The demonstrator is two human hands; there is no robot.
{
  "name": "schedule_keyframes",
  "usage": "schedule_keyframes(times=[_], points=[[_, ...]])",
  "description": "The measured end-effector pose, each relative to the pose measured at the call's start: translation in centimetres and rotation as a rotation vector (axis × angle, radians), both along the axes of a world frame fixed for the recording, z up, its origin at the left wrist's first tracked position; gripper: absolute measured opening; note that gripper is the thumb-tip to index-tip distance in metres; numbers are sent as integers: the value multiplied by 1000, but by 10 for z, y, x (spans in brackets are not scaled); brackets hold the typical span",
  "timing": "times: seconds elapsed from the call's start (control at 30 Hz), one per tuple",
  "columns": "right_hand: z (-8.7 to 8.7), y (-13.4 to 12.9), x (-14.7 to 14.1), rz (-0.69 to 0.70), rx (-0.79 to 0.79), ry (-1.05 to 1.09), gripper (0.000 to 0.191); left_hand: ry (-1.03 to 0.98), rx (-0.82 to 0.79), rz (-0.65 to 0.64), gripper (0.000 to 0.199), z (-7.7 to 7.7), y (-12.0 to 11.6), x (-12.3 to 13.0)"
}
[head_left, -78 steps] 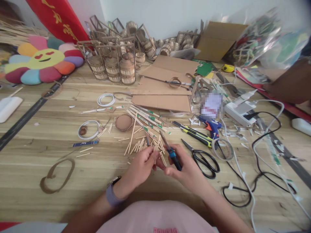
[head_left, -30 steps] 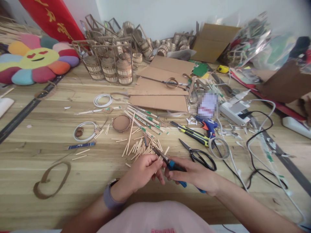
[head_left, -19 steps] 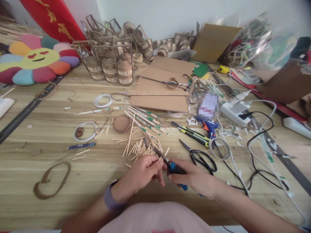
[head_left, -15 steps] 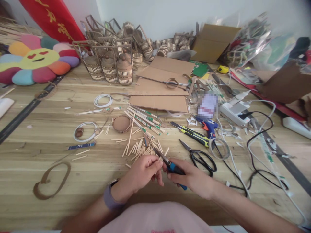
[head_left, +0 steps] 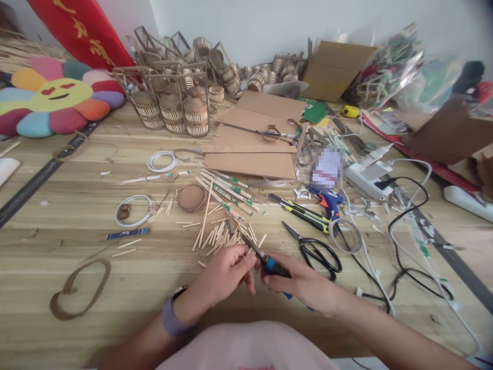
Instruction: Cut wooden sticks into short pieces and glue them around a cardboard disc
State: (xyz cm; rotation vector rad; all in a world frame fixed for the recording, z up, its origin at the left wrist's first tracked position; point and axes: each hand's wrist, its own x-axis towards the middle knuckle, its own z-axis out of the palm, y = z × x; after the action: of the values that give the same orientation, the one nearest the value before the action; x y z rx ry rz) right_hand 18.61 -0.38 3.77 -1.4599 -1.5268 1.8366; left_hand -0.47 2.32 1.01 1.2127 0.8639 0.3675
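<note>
My right hand is wrapped round the blue-and-black handles of a pair of cutters. Their dark, narrow jaws point up and left, across the fingertips of my left hand. Those fingers are pinched together at the jaws, on what looks like a thin wooden stick that is mostly hidden. Just beyond both hands lies a loose heap of short wooden sticks. A round, shallow brown woven base sits behind the heap, to its left. Longer sticks with green-printed wrappers lie beside that base.
Black-handled scissors, box cutters, a blue glue gun and a tape roll lie to the right, among cables. Cardboard is farther back. Small tiered baskets stand behind left.
The cutters' handles have spread a little in my right hand. My left hand keeps its pinch. The whole view has shifted slightly.
</note>
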Motion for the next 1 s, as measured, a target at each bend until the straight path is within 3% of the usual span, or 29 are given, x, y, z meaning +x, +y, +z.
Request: schedule_keyframes(times=[0.17, 0.27, 0.7, 1.0], points=[[11, -1, -1, -83, -229, 121, 26, -27, -72, 44, 38, 2, -2, 2], [12, -2, -1, -97, -267, 141, 27, -23, -84, 49, 38, 2, -2, 3], [-1, -4, -1, -40, -142, 31, 21, -22, -89, 45, 46, 1, -2, 3], [-4, -6, -6, -11, 79, -67, 7, -85, -98, 32, 50, -4, 0, 0]])
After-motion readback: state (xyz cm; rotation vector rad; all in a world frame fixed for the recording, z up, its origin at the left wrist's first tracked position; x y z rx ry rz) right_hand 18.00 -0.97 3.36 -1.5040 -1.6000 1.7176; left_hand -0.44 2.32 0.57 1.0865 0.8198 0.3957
